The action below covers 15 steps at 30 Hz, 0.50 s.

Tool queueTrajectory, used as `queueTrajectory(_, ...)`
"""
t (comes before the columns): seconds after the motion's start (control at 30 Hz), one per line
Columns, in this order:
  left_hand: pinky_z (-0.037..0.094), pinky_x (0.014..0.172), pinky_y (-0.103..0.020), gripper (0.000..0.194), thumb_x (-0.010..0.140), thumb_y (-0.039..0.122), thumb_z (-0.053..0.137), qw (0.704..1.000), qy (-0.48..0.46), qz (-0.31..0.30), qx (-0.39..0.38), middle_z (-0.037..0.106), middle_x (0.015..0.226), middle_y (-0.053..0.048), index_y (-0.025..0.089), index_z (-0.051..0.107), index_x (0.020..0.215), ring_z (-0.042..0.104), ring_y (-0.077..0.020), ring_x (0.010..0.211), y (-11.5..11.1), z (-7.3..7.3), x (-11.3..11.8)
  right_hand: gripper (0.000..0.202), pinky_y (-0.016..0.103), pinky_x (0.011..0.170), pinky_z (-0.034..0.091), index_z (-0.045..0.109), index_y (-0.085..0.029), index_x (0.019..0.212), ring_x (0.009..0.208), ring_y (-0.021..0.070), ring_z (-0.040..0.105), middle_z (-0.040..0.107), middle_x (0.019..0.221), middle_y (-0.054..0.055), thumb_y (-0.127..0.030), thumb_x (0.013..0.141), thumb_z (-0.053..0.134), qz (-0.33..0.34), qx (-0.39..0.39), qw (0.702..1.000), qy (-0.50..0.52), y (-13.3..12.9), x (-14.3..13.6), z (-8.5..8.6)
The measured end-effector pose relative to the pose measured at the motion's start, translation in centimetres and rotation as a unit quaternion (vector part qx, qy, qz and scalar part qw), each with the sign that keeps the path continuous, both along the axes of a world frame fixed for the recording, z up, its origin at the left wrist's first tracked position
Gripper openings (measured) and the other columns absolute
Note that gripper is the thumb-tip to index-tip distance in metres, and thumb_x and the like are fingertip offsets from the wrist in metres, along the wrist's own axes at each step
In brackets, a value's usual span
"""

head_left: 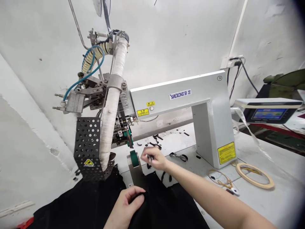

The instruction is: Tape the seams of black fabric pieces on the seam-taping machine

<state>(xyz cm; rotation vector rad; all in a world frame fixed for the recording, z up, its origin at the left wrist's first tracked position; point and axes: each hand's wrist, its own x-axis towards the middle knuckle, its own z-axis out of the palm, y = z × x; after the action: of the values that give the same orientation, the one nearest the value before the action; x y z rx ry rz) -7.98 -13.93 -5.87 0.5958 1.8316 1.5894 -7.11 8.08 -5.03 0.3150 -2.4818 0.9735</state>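
The left hand (127, 202) lies on the black cloth (95, 203) with its grip closed, the fingers pinching a fold of the cloth near its upper edge. The cloth spreads under and around this hand, over the near part of the counter (274, 203), and reaches up to the perforated guard (88, 146) on the far left of the hand. The right hand (153, 158) is stretched forward, further away than the left one, and its grip is nearly closed on a small thin metal tool (148, 156); I cannot tell exactly what tool it is. Just left of this grip stands the green roller (134, 158) on its post, very near but I cannot tell if they touch. Above the roller hangs the head of the white machine (181, 98), whose column stands to the right of the right hand. Scissors (179, 156) lie just right of that hand, small black scraps (157, 137) beyond it, and a tape roll (254, 175) well apart to the right.
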Motion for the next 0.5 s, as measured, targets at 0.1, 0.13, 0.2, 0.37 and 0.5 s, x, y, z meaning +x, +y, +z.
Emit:
queueTrajectory(0.1,0.045,0.08,-0.03,0.028,0.07,0.045,0.068,0.998,0.065,-0.007,-0.021,0.071,0.085,-0.006,0.021,0.074,0.082,0.061,-0.0244,0.086,0.1,0.8,-0.7,0.029,0.022,0.063,0.042,0.066,-0.015,0.089,0.068,0.0126,0.055,0.062,0.075,0.002,-0.041,0.084,0.052,0.179,-0.119,0.959,-0.184,-0.7,3.6,-1.5)
queueTrajectory(0.13,0.045,0.079,-0.03,0.029,0.072,0.045,0.066,0.995,0.09,-0.009,-0.03,0.071,0.084,-0.006,0.021,0.074,0.085,0.062,-0.0241,0.085,0.2,0.9,-1.2,0.027,0.022,0.061,0.041,0.065,-0.015,0.087,0.066,0.012,0.053,0.059,0.073,0.0,-0.04,0.08,0.058,0.18,-0.146,0.944,-0.233,-0.6,4.4,-1.8)
queueTrajectory(0.2,0.045,0.08,-0.03,0.03,0.076,0.045,0.062,0.989,0.144,0.02,-0.041,0.072,0.086,-0.006,0.02,0.074,0.09,0.062,-0.0239,0.086,0.3,0.6,-2.4,0.022,0.021,0.058,0.036,0.062,-0.015,0.079,0.062,0.0107,0.047,0.052,0.067,-0.003,-0.037,0.073,0.065,0.079,-0.178,0.945,-0.263,0.0,5.2,-2.1)
queueTrajectory(0.37,0.046,0.081,-0.031,0.033,0.068,0.047,0.069,0.973,0.136,0.185,-0.022,0.071,0.088,-0.006,0.018,0.072,0.084,0.061,-0.0243,0.089,1.0,-1.7,-4.9,0.021,0.023,0.061,0.033,0.053,-0.017,0.07,0.063,0.0107,0.04,0.043,0.065,-0.004,-0.035,0.074,0.063,-0.084,-0.249,0.944,-0.201,1.3,5.0,-0.7)
queueTrajectory(0.5,0.048,0.067,-0.026,0.034,0.064,0.045,0.074,0.978,0.002,0.205,0.037,0.069,0.077,-0.003,0.016,0.068,0.081,0.061,-0.0189,0.076,1.5,-2.2,-4.8,0.022,0.023,0.061,0.034,0.055,-0.017,0.072,0.064,0.0114,0.042,0.046,0.066,-0.003,-0.038,0.076,0.062,-0.099,-0.298,0.929,-0.197,0.5,4.8,-0.3)
